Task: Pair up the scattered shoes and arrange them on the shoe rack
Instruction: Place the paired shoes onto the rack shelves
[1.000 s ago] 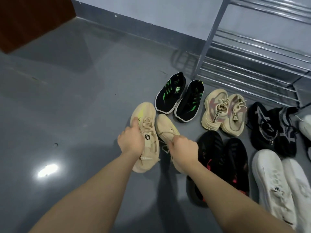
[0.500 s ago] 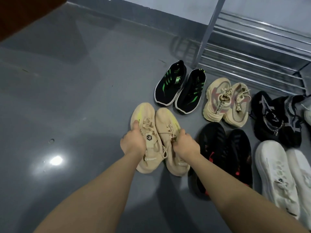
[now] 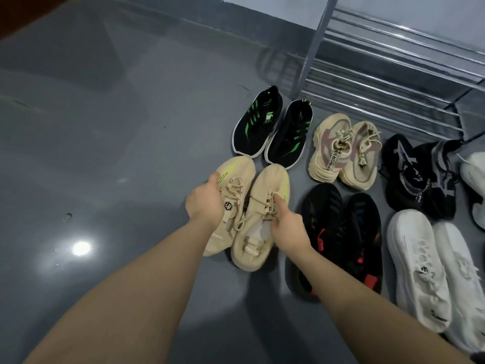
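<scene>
right beige shoe (image 3: 258,219) now beside left beige shoe (image 3: 232,203) | both hands gripping | rack (image 3: 388,82) bare

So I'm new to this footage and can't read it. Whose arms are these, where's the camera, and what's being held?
There is no machine here. The arms belong to a person, and the single camera sits on their head, looking forward and down. The left hand holds one beige shoe and the right hand holds its mate, the two side by side and toes pointing away. On the grey floor other pairs lie together: black-green, tan chunky, black-red, black-grey and white. The metal rack stands behind them by the wall; no shoes show on its visible bars.
</scene>
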{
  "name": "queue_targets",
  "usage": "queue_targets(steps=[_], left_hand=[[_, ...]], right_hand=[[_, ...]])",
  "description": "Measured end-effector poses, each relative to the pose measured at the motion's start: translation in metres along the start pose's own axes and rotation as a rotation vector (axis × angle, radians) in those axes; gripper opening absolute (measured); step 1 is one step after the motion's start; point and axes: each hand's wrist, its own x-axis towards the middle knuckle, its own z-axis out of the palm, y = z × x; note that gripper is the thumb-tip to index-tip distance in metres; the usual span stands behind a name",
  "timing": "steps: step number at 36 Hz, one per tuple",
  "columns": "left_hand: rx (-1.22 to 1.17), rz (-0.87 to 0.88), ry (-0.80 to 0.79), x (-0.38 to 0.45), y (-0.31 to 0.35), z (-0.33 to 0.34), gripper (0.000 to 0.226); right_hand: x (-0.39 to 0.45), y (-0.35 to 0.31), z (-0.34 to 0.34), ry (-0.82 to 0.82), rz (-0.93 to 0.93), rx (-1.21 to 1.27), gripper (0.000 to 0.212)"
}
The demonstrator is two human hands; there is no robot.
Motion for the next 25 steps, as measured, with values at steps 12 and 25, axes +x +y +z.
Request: queue_targets(steps=[12,25], left_hand=[[0.104,-0.051,-0.248,-0.014,-0.005,0.023,0.078],[0.156,0.084,-0.079,-0.021,-0.004,0.018,0.054]], right_hand=[[0.001,0.006,0.012,-0.054,-0.001,-0.051,0.065],[0.0,-0.004,0.012,0.107,-0.052,-0.399,0.051]])
